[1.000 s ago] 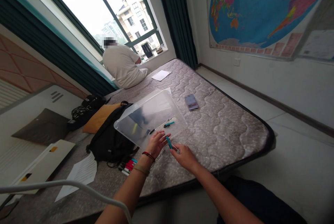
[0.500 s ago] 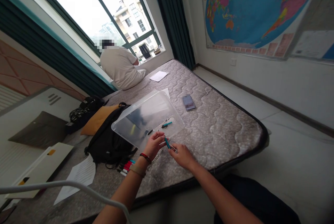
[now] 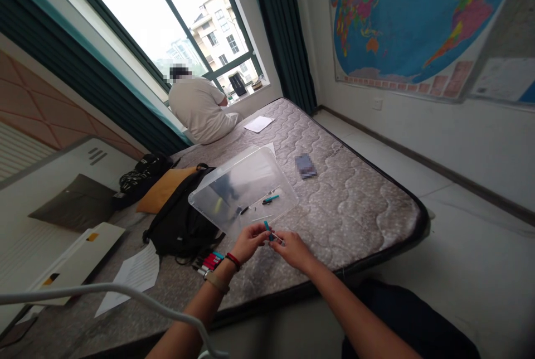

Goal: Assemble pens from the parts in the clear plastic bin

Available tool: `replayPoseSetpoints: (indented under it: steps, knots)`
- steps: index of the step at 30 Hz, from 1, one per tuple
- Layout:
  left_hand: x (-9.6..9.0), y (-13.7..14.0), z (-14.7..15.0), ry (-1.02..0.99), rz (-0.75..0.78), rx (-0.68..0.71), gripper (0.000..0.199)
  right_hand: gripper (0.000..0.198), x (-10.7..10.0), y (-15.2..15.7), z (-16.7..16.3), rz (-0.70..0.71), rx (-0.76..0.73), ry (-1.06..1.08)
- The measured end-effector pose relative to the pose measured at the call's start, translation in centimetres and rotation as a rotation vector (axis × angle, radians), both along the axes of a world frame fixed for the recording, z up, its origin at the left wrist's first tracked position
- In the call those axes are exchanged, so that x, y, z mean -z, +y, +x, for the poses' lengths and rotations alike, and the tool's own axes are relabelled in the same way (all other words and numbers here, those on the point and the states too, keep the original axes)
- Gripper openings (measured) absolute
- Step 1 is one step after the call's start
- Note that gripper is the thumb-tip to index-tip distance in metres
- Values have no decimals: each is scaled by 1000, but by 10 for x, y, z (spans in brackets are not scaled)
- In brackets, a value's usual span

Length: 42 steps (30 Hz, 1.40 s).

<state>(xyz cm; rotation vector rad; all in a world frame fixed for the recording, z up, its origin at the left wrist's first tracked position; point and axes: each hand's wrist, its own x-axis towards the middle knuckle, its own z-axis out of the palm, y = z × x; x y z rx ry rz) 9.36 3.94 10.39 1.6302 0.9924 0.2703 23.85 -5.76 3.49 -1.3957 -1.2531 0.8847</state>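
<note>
I saw the left hand and right hand both gripping a teal pen above the mattress, towards its near edge, beside a translucent plastic bin

1 person in a pale shirt sits by the window, 1 world map hangs on the wall, and a black backpack lies near a printed sheet.
</note>
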Motion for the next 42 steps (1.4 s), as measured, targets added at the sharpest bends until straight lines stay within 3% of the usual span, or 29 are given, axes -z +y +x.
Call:
replayPoseSetpoints:
  steps: [5, 11, 15, 19, 22, 28, 42]
  knots:
    - [7, -9, -11, 6, 302, -53, 32, 36, -2, 3, 2, 5, 137, 121]
    - [47, -37, -31, 122, 630, -29, 25, 60, -3, 9, 13, 58, 283, 476]
    - [70, -54, -35, 189, 844, -83, 29, 60, -11, 4, 11, 67, 239, 525]
    - [84, -60, -34, 186, 922, -5, 29, 55, -19, -3, 3, 108, 165, 602]
    - [90, -60, -33, 173, 952, 21, 27, 50, -20, -5, 0, 134, 143, 489]
    - [90, -55, -35, 158, 987, 56, 27, 46, -20, -8, -3, 208, 161, 111]
    - [55, -36, -52, 176, 982, 136, 25, 48, -14, -2, -9, 120, 117, 232]
